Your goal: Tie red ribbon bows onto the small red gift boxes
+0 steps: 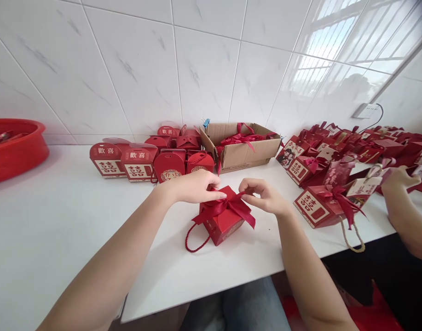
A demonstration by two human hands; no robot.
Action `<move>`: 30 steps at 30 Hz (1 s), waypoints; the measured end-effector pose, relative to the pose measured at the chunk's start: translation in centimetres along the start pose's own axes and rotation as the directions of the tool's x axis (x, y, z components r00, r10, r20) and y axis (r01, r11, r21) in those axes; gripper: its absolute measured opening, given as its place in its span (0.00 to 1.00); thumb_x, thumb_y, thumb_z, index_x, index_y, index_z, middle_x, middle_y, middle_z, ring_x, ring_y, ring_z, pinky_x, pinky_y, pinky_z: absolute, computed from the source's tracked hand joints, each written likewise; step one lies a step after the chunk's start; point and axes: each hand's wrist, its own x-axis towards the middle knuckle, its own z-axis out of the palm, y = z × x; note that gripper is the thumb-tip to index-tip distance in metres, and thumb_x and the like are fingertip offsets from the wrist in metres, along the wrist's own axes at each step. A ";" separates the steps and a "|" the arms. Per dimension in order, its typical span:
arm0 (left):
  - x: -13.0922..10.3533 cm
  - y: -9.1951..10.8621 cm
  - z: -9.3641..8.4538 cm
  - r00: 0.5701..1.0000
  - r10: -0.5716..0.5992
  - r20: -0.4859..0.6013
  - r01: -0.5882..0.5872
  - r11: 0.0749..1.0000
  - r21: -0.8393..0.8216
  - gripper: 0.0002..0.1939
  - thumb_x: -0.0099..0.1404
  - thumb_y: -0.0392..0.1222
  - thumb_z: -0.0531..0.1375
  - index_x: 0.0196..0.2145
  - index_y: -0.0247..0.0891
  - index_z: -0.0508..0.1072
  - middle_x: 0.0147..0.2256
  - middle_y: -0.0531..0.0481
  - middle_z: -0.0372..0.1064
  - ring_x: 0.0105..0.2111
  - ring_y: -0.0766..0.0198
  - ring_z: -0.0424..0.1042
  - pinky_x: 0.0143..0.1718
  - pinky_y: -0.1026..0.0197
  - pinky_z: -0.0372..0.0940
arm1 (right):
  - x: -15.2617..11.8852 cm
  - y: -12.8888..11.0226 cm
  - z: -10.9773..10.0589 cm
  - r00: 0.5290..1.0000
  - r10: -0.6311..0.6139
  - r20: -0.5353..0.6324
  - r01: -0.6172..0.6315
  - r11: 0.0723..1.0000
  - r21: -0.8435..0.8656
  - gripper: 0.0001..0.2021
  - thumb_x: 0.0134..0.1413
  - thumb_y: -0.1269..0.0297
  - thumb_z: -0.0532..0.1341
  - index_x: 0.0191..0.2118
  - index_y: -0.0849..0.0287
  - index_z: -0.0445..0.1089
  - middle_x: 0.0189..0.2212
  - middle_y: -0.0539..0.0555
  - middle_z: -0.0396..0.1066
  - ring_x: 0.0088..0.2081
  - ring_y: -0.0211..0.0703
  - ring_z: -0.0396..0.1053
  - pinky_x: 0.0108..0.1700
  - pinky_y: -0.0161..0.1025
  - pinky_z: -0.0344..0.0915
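Observation:
A small red gift box sits on the white table in front of me, with a red rope handle hanging off its left side. A dark red satin ribbon is tied in a bow across its top. On the left of the knot, my left hand pinches the ribbon between thumb and fingers. My right hand grips the ribbon at the bow's right side, thumb against curled fingers. The fingertips partly hide the knot.
Behind stand several red boxes and a cardboard box of ribbons. A red basin is at far left. Several finished-looking ribboned boxes crowd the right, where another person's hand reaches in. The table edge runs before me.

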 end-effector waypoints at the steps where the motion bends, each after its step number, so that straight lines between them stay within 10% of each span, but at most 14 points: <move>1: 0.0 0.0 0.0 1.000 0.000 0.004 0.000 1.000 -0.002 0.23 0.57 0.62 0.55 0.22 0.38 0.57 0.28 0.49 0.62 0.21 0.67 0.56 0.20 0.61 0.47 | 0.0 0.1 0.3 0.999 0.002 -0.041 -0.001 1.000 0.029 0.03 0.53 0.67 0.58 0.30 0.60 0.65 0.25 0.49 0.63 0.26 0.34 0.59 0.27 0.33 0.58; 13: -0.4 0.8 -0.3 1.000 0.005 0.024 -0.006 0.999 0.034 0.21 0.59 0.58 0.55 0.23 0.39 0.57 0.27 0.51 0.63 0.22 0.67 0.56 0.21 0.61 0.49 | 0.3 0.1 1.4 0.997 0.017 -0.082 0.010 0.947 0.320 0.07 0.54 0.64 0.61 0.35 0.58 0.62 0.29 0.49 0.63 0.26 0.32 0.58 0.27 0.32 0.58; 30: -0.4 1.2 -0.5 0.998 -0.026 0.061 0.021 0.996 0.086 0.22 0.60 0.61 0.53 0.24 0.38 0.58 0.26 0.52 0.62 0.22 0.68 0.55 0.21 0.63 0.49 | 0.3 -0.2 3.6 0.934 -0.202 -0.294 0.152 0.971 -0.184 0.16 0.50 0.76 0.54 0.45 0.55 0.60 0.28 0.48 0.68 0.26 0.33 0.62 0.26 0.31 0.59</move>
